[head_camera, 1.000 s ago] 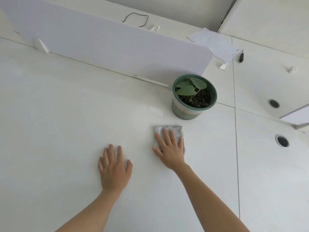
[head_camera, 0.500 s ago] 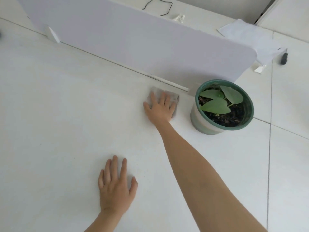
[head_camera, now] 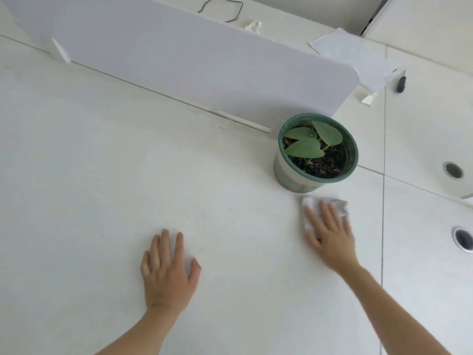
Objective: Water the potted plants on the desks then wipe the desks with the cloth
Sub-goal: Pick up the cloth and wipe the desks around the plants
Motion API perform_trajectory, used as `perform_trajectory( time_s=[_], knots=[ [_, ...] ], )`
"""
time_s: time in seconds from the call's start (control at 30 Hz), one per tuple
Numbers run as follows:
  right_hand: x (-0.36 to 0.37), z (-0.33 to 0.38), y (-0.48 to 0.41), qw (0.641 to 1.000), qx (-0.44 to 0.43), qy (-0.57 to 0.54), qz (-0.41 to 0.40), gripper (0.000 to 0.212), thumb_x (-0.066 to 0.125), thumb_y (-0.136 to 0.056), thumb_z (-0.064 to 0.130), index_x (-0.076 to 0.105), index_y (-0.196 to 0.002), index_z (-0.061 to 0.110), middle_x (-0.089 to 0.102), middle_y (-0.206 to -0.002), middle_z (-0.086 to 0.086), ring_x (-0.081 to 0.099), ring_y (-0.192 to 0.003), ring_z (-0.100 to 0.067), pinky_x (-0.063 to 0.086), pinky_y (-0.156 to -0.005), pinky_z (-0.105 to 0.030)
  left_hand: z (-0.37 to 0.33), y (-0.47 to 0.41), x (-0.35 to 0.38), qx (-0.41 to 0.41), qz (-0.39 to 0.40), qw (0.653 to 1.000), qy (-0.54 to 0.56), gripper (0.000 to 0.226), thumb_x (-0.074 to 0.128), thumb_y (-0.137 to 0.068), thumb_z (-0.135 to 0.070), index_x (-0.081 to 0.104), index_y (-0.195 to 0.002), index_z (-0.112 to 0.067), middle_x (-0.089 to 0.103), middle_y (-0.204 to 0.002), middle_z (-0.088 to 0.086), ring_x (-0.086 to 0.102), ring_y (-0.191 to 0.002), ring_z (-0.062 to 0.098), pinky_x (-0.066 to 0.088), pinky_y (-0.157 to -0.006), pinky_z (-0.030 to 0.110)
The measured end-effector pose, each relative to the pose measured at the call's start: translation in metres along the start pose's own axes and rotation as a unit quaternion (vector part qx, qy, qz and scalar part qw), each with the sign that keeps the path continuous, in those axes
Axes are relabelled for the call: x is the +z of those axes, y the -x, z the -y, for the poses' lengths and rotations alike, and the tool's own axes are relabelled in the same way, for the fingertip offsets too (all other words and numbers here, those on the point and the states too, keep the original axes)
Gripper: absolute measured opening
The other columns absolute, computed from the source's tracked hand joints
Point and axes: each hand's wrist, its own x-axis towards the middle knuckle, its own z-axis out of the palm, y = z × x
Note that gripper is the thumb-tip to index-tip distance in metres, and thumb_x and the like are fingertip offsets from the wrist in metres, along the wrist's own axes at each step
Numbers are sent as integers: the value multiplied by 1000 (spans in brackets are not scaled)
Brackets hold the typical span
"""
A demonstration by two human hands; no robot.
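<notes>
A green pot [head_camera: 294, 172] with a small leafy plant [head_camera: 307, 144] stands on the white desk [head_camera: 128, 188] against the end of the divider panel. Just in front of the pot, my right hand [head_camera: 330, 237] lies flat on a grey cloth [head_camera: 337, 204], pressing it onto the desk; it is blurred by motion. My left hand [head_camera: 166, 272] rests palm down on the desk, fingers slightly apart, holding nothing.
A white divider panel [head_camera: 192, 62] runs along the desk's far edge. Behind it lie a black cable loop [head_camera: 222, 8], paper sheets [head_camera: 353, 57] and a small black object [head_camera: 400, 84]. Two round cable holes [head_camera: 453, 170] [head_camera: 463, 238] sit in the adjoining desk on the right.
My right hand slid the cloth from near the divider, left of the pot, back toward me and right, to just in front of the pot. My left hand stayed planted.
</notes>
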Motion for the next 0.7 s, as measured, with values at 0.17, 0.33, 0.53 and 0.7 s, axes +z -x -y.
perform_trajectory(
  time_s=[0.17,0.33,0.53,0.7],
  knots=[
    [-29,-32,-60,972,208,-105,12,55,21,-92,46,7,-144,36,-3,-158,-4,-6,-144,-19,-3,-115,-52,1,-1,1,-2,14,1000,-6,59,35,-74,-38,55,-119,-6,56,-126,26,34,-120,33,23,-94,45],
    [-22,14,-55,962,238,-137,-8,54,20,-93,45,7,-144,35,-5,-158,-3,-8,-144,-20,-8,-114,-51,1,0,2,-1,9,1000,-2,59,35,-74,-38,55,-119,-5,55,-127,26,34,-120,34,23,-94,46],
    [-3,99,4,960,235,-148,-25,56,30,-93,38,7,-144,35,-1,-158,-5,-3,-145,-22,-5,-114,-51,0,0,3,3,1,1000,2,58,35,-74,-38,47,-122,-8,55,-127,26,34,-120,35,24,-94,46],
    [0,176,-7,988,53,-140,30,57,28,-94,41,2,-145,35,-5,-158,-4,-9,-144,-22,-10,-113,-50,1,-1,2,5,5,1000,-1,57,35,-74,-38,44,-123,-9,55,-127,27,34,-120,34,24,-94,46]
  ],
)
